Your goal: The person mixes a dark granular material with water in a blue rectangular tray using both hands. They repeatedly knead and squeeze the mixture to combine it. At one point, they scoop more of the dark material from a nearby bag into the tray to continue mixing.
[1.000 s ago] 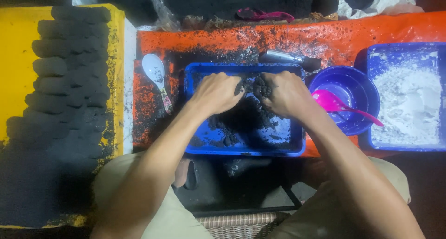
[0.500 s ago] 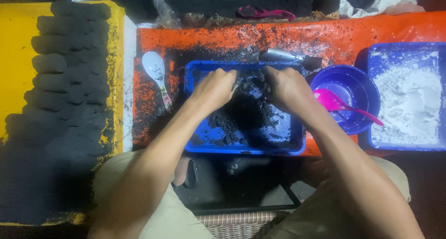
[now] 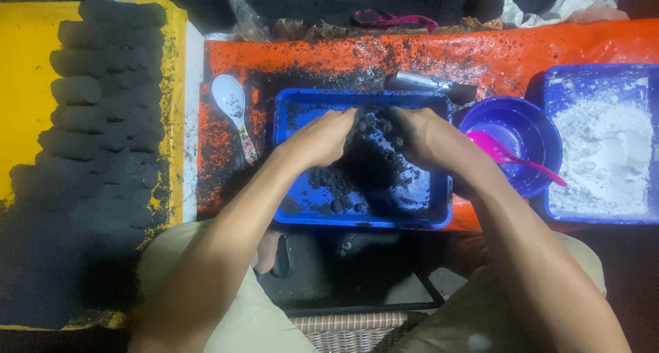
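Left hand (image 3: pixel 321 139): now at the blue tray's (image 3: pixel 292 215) far end; fingers curled into the black mix (image 3: pixel 364 162)
Right hand (image 3: pixel 424 137): likewise farther up; fingers closed on that mix

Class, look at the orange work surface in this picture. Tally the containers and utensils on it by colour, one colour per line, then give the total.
Blue: 2 (middle tray, tray of white powder)
Purple: 1 (bowl)
Pink: 1 (spoon in the bowl)
White: 1 (spoon)
Silver: 1 (metal-handled tool)
Total: 6

black crumbly clumps (image 3: pixel 367 157), in blue tray (image 3: pixel 292 162)
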